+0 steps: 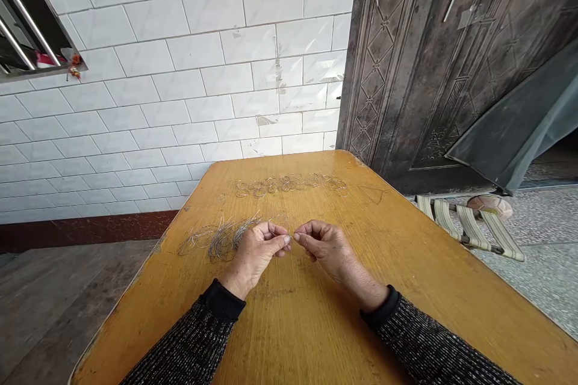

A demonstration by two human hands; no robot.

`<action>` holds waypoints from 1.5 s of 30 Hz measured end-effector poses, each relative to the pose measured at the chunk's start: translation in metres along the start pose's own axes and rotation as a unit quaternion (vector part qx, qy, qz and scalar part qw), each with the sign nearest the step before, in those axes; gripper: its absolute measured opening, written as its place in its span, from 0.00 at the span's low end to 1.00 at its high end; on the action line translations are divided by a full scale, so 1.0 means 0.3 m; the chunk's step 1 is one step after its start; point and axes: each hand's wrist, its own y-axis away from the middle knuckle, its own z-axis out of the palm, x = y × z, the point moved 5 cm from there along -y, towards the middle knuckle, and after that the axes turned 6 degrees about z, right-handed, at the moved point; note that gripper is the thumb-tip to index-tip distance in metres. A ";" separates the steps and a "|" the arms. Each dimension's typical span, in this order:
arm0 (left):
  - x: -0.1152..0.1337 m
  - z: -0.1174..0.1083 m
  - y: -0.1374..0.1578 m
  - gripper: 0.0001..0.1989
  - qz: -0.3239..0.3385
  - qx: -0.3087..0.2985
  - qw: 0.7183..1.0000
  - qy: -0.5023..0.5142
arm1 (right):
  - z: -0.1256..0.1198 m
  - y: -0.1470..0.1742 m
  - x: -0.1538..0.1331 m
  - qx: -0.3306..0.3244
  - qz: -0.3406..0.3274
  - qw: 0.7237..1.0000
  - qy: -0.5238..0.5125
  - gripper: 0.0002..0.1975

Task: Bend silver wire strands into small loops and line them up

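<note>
My left hand (266,243) and my right hand (323,243) meet fingertip to fingertip above the middle of the table. Each pinches a thin wire (285,216), which arcs up in a small loop behind the fingers. Its ends are mostly hidden by my fingertips. Just left of my left hand lies a tangled bundle of thin grey wires (222,242), partly covered by that hand. Farther back, a row of small wire loops (284,183) stretches across the tabletop.
The wooden table (307,325) has rounded far corners and reaches to a white tiled wall (180,72). A single bent wire (374,194) lies near its right edge. At right are a dark carved door (406,72), a grey curtain (510,126) and a striped strap seat (472,225).
</note>
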 end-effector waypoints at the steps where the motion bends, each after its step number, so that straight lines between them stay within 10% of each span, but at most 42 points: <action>1: 0.002 0.000 0.000 0.06 0.003 0.004 1.000 -0.001 | 0.005 0.003 -0.003 -0.010 0.002 1.000 -0.004 0.12; 9: -0.003 -0.036 -0.011 0.08 0.033 0.062 0.995 0.064 | 0.042 0.030 -0.008 -0.098 0.043 0.992 -0.066 0.18; 30: -0.043 -0.024 -0.024 0.12 -0.043 -0.008 0.985 0.169 | 0.033 0.031 0.001 -0.155 0.097 0.972 -0.145 0.15; 45: -0.017 -0.017 -0.012 0.12 0.004 -0.009 0.999 0.042 | -0.002 0.014 -0.009 -0.039 0.060 0.992 -0.107 0.16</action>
